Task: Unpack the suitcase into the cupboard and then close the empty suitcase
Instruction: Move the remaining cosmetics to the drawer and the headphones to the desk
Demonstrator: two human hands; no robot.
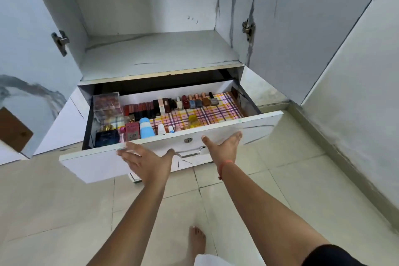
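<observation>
Left hand (144,158) and right hand (224,147), both spread and empty, face the white pulled-out drawer's front panel (257,124). Risk: a hard shove topples the upright cosmetic bottles (194,101).

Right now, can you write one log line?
left hand: open, at white drawer front | right hand: open, same | drawer: open | suitcase: unseen

Bright, even daylight, soft shadows; wide-angle bending at edges; slight motion blur on left hand (143,161); cupboard (151,49) sharp.
</observation>
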